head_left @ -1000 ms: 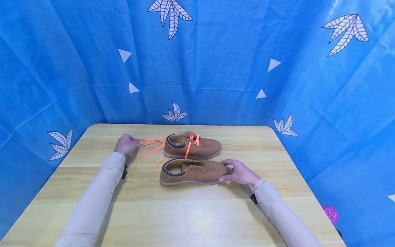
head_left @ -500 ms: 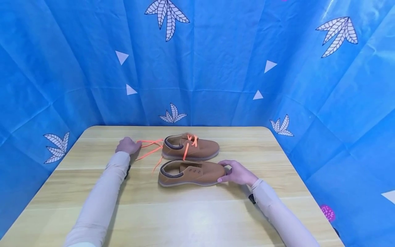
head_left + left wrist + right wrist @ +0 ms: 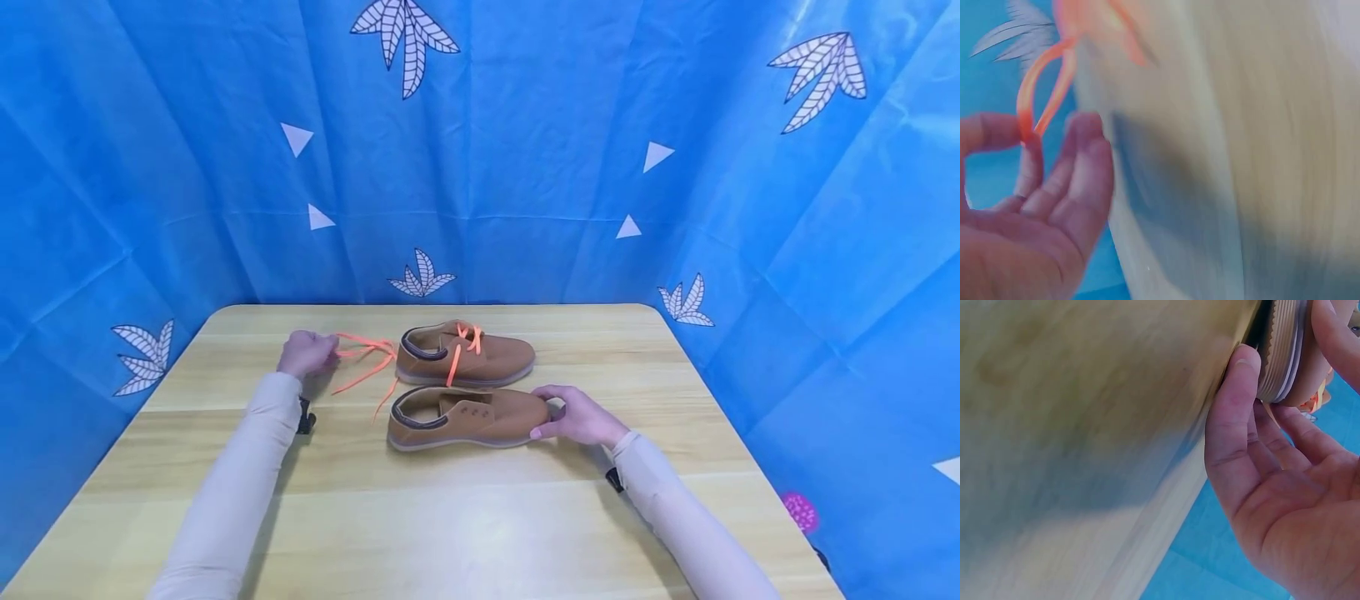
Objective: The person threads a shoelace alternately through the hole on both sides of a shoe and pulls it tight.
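Note:
Two brown shoes lie side by side on the table, toes to the right. Orange shoelace (image 3: 454, 364) crosses the eyelets of the far shoe (image 3: 506, 358). The near shoe (image 3: 513, 415) has bare eyelets. Left of the heels, my left hand (image 3: 306, 352) pinches an orange shoelace (image 3: 1027, 87) between thumb and forefinger, its loop rising from the fingertips in the left wrist view. Loose lace ends trail toward the shoes. My right hand (image 3: 579, 418) grips the near shoe's toe, its fingers around the ribbed sole edge (image 3: 1279, 353) in the right wrist view.
The wooden table (image 3: 465, 517) has rounded far corners. Blue curtain (image 3: 540, 167) with white leaf prints hangs behind it and along both sides. A black wrist strap piece (image 3: 306, 417) shows under the left sleeve.
The left hand, keeping the lace pinched, has shifted slightly and turned at the wrist, and the lace loop has bent. My right hand keeps its hold on the near shoe; the head view shifted slightly.

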The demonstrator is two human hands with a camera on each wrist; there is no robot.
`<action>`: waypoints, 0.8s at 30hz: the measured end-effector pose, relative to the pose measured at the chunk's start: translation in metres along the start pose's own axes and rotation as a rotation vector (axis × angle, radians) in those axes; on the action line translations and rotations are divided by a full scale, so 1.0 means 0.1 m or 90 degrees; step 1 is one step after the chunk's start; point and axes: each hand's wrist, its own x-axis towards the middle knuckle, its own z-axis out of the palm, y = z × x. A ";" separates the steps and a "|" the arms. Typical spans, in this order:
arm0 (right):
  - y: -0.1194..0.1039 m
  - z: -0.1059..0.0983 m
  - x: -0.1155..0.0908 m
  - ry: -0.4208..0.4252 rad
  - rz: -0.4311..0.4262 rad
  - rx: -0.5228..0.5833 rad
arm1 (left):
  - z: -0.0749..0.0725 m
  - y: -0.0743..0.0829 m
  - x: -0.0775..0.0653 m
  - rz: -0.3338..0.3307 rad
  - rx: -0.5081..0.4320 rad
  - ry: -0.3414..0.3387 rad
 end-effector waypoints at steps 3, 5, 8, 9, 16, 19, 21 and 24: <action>0.01 -0.01 -0.01 0.006 0.000 -0.005 | -0.08 0.09 -0.11 0.015 -0.244 -0.047; 0.03 -0.01 0.00 0.010 -0.002 -0.006 | -0.15 0.18 -0.20 0.036 -0.390 -0.084; 0.05 0.00 0.01 0.007 0.000 0.000 | -0.25 0.32 -0.35 0.097 -0.550 -0.154; 0.05 0.01 0.02 0.005 0.000 0.002 | -0.28 0.36 -0.41 0.119 -0.586 -0.178; 0.05 0.01 0.03 0.004 -0.003 0.002 | -0.41 0.70 -0.83 0.263 -0.606 -0.266; 0.05 0.00 0.03 0.000 -0.004 0.009 | -0.43 0.86 -1.01 0.313 -0.516 -0.246; 0.04 0.00 0.04 -0.004 0.000 0.017 | -0.43 0.99 -1.15 0.338 -0.434 -0.225; 0.05 -0.02 0.05 -0.015 0.001 0.019 | -0.42 1.17 -1.36 0.362 -0.304 -0.194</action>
